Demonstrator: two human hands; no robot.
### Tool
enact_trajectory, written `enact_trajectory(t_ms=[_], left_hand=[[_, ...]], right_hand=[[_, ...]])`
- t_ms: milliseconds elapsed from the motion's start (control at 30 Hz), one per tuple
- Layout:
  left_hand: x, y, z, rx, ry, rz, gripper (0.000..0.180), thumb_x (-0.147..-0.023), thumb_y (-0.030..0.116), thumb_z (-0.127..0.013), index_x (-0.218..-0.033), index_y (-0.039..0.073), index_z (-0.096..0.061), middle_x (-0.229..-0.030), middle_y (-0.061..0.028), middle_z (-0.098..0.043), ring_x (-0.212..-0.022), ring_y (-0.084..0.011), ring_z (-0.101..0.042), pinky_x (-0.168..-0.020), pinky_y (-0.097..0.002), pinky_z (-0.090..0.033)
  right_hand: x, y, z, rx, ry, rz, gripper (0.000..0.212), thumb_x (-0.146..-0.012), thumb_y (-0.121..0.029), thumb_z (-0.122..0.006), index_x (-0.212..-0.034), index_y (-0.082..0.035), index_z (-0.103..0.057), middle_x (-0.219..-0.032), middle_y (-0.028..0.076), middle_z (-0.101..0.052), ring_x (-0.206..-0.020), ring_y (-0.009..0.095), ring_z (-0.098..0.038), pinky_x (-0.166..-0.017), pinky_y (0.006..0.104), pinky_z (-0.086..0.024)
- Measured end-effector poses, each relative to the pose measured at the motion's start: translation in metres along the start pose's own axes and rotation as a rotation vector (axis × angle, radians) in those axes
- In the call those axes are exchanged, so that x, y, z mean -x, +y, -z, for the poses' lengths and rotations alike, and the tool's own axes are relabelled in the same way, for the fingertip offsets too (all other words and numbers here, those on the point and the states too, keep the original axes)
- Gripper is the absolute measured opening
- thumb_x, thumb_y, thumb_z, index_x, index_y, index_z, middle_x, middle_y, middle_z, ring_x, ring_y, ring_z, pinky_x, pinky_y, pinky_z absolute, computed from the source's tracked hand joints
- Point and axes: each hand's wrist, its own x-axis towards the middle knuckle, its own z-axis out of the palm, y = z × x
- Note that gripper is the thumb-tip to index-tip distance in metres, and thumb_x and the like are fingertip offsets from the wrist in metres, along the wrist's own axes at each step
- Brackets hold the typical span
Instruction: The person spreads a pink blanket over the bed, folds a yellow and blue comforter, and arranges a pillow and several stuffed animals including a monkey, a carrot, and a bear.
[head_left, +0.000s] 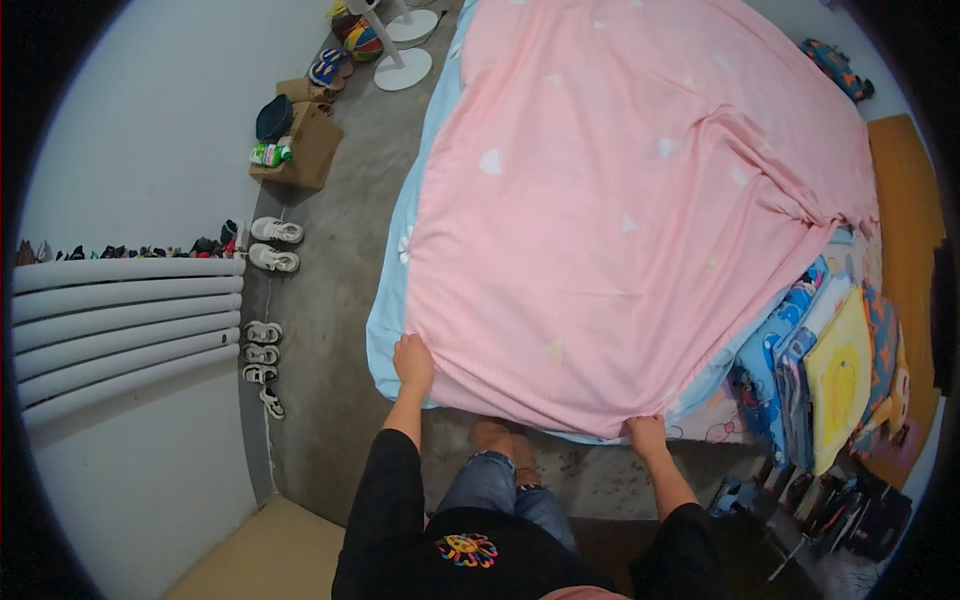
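A wide pink bed sheet (560, 250) with small white and yellow shapes covers most of the bed. At its near left corner my left hand (413, 362) is closed on the edge. My right hand (645, 434) pinches the same near edge farther right, with the cloth stretched between both hands. Light blue cloth (388, 330) shows from under the pink along the left side and at the near right. Deep creases gather toward the right side, where the pink fabric bunches up.
Folded bedding (800, 370) is stacked at the bed's right, by a wooden headboard (905, 200). Along the left wall stand white shoes (275, 258), a cardboard box (312, 148) and a white radiator (130, 310). A white round stand base (403, 70) is at the far left.
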Motion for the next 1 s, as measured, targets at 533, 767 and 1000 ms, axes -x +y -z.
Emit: enact_trajectory(t_ms=[533, 767, 1000], left_hand=[[-0.049, 0.148, -0.009, 0.111, 0.027, -0.462, 0.071, -0.076, 0.030, -0.066, -0.138, 0.016, -0.036, -0.145, -0.0142, -0.027, -0.135, -0.0373, -0.021, -0.105, -0.0557, -0.021], [-0.028, 0.173, -0.043, 0.046, -0.366, -0.624, 0.088, -0.067, 0.054, -0.070, -0.142, 0.030, -0.030, -0.153, -0.0113, -0.007, -0.139, -0.0407, 0.000, -0.101, -0.0687, -0.008], [-0.037, 0.169, -0.047, 0.045, -0.405, -0.646, 0.088, -0.069, 0.054, -0.069, -0.143, 0.028, -0.031, -0.153, -0.0130, -0.005, -0.138, -0.0431, 0.003, -0.100, -0.0700, -0.004]], right_hand=[[-0.005, -0.010, 0.008, -0.332, -0.390, 0.034, 0.021, -0.073, -0.025, -0.062, -0.086, -0.009, -0.067, -0.079, 0.015, -0.065, -0.074, 0.032, -0.062, -0.067, 0.0426, -0.048], [-0.175, -0.109, 0.159, -0.423, 0.595, 0.212, 0.039, -0.072, -0.010, -0.061, -0.110, -0.008, -0.058, -0.119, 0.016, -0.054, -0.105, 0.035, -0.053, -0.083, 0.0425, -0.044], [-0.239, -0.101, 0.143, -0.232, 0.336, -0.204, 0.072, -0.078, -0.040, -0.064, -0.141, -0.024, -0.033, -0.151, 0.008, -0.017, -0.139, 0.031, -0.014, -0.099, 0.0707, -0.017]])
